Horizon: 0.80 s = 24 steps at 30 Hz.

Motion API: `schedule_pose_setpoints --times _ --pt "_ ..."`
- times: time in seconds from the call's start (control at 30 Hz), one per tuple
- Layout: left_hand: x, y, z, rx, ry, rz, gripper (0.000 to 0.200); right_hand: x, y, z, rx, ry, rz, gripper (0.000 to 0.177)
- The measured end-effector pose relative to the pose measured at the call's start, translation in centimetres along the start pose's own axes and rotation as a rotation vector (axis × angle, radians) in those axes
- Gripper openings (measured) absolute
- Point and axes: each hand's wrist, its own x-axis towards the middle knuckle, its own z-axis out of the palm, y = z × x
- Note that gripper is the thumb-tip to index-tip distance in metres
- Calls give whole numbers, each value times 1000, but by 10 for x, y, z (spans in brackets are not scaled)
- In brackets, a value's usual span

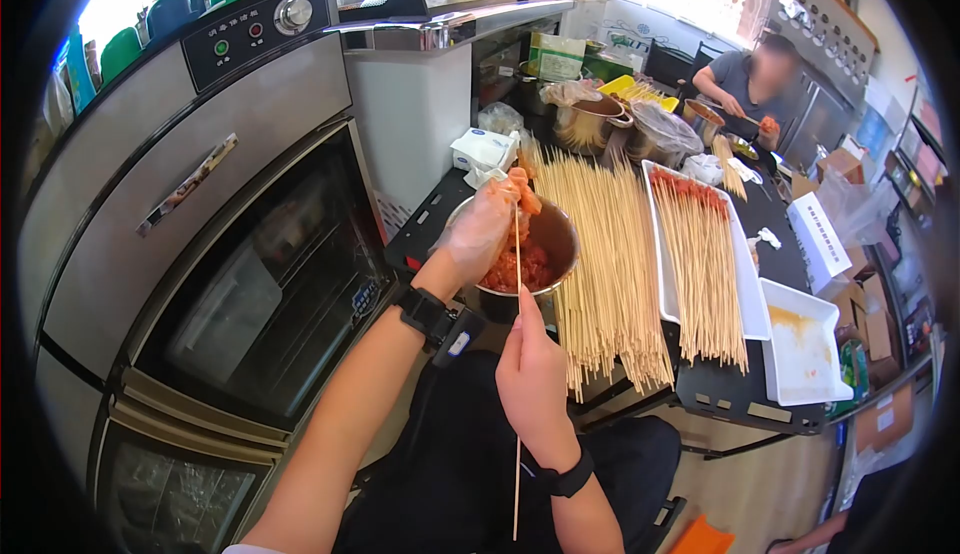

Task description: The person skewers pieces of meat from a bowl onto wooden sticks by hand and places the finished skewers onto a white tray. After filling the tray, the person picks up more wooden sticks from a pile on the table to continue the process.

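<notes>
My left hand (pixel 474 234), in a clear plastic glove, is closed on a piece of raw red meat (pixel 522 194) at the upper end of a long bamboo skewer. Lower down, my bare right hand (pixel 532 379) pinches the bamboo skewer (pixel 517 464), which stands nearly upright in view. Beneath my left hand is a steel pot (pixel 567 234) with red, marinated meat (pixel 518 269) inside. Right beside the pot lies a wide row of bamboo skewers (pixel 605 264). How far the skewer tip goes into the meat is hidden by my fingers.
A white tray (pixel 752 319) holds skewers with red meat (pixel 690 199) at their far ends. A stained white tray (pixel 800 354) sits at the table's right corner. Tissues (pixel 484 147) and pots (pixel 590 124) stand behind. Across the table, another person (pixel 745 84) works. An oven-like cabinet (pixel 270 284) stands left.
</notes>
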Motion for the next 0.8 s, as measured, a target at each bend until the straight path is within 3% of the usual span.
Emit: schedule_pose_setpoints --times 0.27,0.37,0.43,0.47,0.53,0.63,0.8 --pt "0 5 1 281 -72 86 30 26 12 7 -66 98 -54 45" --pt "-2 15 3 204 -78 -56 33 30 8 5 -78 98 -47 44" --pt "2 13 14 -238 131 -142 34 25 3 2 -96 35 -24 45" --pt "1 15 11 -242 131 -141 34 22 2 2 -99 5 -3 44" --pt "-4 17 1 -15 -69 33 32 18 5 6 -98 21 -30 45" --pt "4 11 -2 -210 12 -54 27 14 3 7 -85 13 -34 45" --pt "3 7 0 -190 47 -19 25 15 3 10 -76 -6 -36 45"
